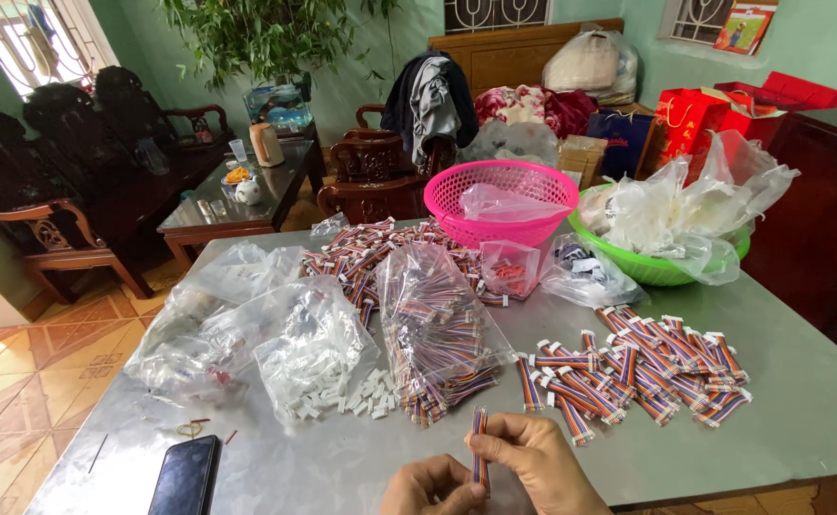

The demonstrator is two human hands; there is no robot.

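Both hands worked at the counter's (342, 458) near edge: the left hand (433, 488) and the right hand (538, 463) together pinched a short multicoloured ribbon cable (480, 446), which stood upright between their fingertips, so each hand was closed on it. Just left of them, at the near left corner, lay a black phone (185, 475) face up. Toward the middle of the counter sat a clear bag of ribbon cables (438, 334), with a clear bag of small white connectors (309, 358) beside it (some connectors had spilled out onto the counter). On the right side lay a loose pile of finished cables (643, 367) with white ends. At the far edge stood a pink basket (500, 200) and, to its right, a green basin (662, 267) stuffed with plastic bags.
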